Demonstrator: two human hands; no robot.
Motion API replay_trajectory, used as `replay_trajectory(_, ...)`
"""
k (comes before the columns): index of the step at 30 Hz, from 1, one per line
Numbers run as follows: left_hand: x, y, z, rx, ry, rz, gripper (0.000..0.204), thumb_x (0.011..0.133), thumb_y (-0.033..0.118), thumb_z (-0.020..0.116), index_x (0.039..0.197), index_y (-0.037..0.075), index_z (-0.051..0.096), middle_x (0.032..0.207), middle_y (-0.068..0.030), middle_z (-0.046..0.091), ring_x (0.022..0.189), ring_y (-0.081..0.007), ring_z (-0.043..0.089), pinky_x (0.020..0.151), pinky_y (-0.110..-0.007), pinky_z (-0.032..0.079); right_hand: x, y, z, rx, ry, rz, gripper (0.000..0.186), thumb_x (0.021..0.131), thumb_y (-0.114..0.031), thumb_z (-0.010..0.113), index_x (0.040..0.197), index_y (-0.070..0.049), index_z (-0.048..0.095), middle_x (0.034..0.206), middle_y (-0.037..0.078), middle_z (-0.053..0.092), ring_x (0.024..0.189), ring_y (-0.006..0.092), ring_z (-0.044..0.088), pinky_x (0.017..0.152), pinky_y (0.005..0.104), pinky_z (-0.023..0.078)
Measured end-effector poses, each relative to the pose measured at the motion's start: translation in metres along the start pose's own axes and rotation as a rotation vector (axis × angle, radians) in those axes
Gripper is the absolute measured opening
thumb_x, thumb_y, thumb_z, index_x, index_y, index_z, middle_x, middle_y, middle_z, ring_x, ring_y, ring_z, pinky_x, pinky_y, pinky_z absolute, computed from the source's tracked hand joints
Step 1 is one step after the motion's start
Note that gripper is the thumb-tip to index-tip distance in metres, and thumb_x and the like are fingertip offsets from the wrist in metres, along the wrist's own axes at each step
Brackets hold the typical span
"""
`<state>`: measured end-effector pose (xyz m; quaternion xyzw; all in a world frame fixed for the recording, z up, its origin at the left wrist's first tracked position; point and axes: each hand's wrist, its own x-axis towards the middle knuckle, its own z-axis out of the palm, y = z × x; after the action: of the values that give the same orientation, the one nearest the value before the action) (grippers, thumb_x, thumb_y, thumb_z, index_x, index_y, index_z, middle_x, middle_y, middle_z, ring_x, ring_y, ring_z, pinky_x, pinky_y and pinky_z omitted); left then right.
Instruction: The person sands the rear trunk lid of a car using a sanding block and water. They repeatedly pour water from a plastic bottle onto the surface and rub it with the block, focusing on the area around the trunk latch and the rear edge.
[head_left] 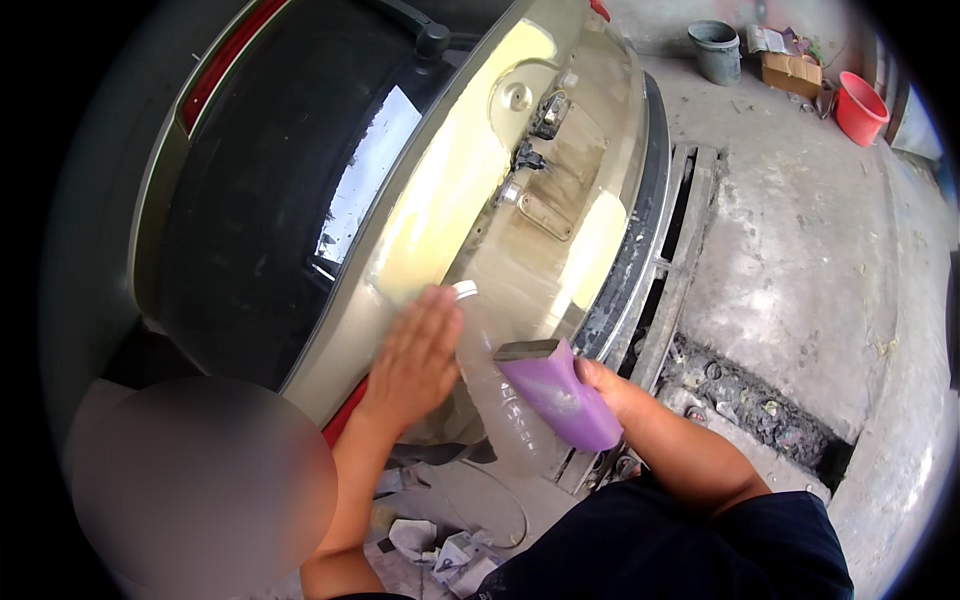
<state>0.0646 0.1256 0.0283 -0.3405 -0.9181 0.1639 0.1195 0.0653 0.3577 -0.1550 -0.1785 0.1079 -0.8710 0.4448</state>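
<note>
My left hand (420,350) lies with fingers stretched out on the gold car's tailgate (350,300), at the lower end of a pale yellow filler patch (440,210). Those fingers are slightly blurred. Close by its right side is a clear plastic bottle (510,415) with a white cap (465,289), tilted; what holds it up I cannot tell. My right hand (600,385) grips a block wrapped in purple sandpaper (560,400), with a dark layered end showing. The block overlaps the bottle's right edge and hides most of my right fingers.
Beyond the rear bumper (640,230) runs a slotted floor channel (690,200). A grey bucket (715,55), a cardboard box (792,72) and a red bucket (862,108) stand at the far right. Crumpled paper scraps (465,560) and a thin cord (522,510) lie below the car.
</note>
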Motion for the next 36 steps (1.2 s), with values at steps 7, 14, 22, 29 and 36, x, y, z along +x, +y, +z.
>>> replay_trajectory(7, 0.045, -0.05, 0.025, 0.453, -0.13, -0.246, 0.078, 0.094, 0.041, 0.066, 0.16, 0.01, 0.037, 0.17, -0.0124, 0.025, 0.159, -0.0339, 0.018, 0.126, -0.056, 0.017, -0.026, -0.037, -0.001, -0.506, 0.018, -0.2, 0.105, 0.077, -0.075, 0.072, 0.147, 0.001, 0.052, 0.143, 0.015, 0.054, 0.132, 0.0272, 0.052, 0.113, 0.0401, 0.037)
replay_trajectory(14, 0.172, -0.054, 0.057, 0.551, -0.091, -0.294, 0.073, 0.103, 0.049, 0.051, 0.162, 0.011, 0.032, 0.173, -0.0081, 0.019, 0.161, -0.0306, 0.01, 0.126, -0.059, 0.013, -0.069, -0.057, -0.025, -0.562, 0.179, -0.284, 0.104, 0.076, -0.077, 0.069, 0.144, 0.0, 0.055, 0.149, 0.016, 0.047, 0.139, 0.0297, 0.045, 0.117, 0.0408, 0.032)
replay_trajectory(22, 0.246, -0.056, 0.071, 0.676, -0.118, -0.414, 0.07, 0.106, 0.05, 0.041, 0.162, 0.009, 0.03, 0.173, -0.0079, 0.017, 0.161, -0.0281, 0.007, 0.125, -0.062, 0.01, -0.1, -0.07, -0.032, -0.572, 0.267, -0.293, 0.107, 0.072, -0.082, 0.068, 0.141, -0.001, 0.059, 0.153, 0.018, 0.043, 0.14, 0.0328, 0.044, 0.117, 0.0433, 0.03)
replay_trajectory(29, 0.153, -0.053, 0.063, 0.591, -0.082, -0.249, 0.073, 0.1, 0.045, 0.056, 0.161, 0.012, 0.035, 0.171, -0.0081, 0.025, 0.159, -0.0279, 0.018, 0.127, -0.052, 0.015, -0.106, -0.067, -0.032, -0.48, 0.307, -0.236, 0.105, 0.072, -0.082, 0.068, 0.137, -0.001, 0.06, 0.149, 0.016, 0.044, 0.135, 0.0307, 0.047, 0.113, 0.0407, 0.034)
replay_trajectory(36, 0.046, -0.041, 0.042, 0.552, -0.094, -0.277, 0.079, 0.097, 0.04, 0.062, 0.159, 0.0, 0.032, 0.167, -0.0216, 0.029, 0.156, -0.0412, 0.023, 0.126, -0.056, 0.016, -0.105, -0.067, -0.048, -0.442, 0.258, -0.228, 0.1, 0.075, -0.08, 0.066, 0.137, -0.002, 0.06, 0.144, 0.014, 0.048, 0.132, 0.0295, 0.049, 0.112, 0.0409, 0.035)
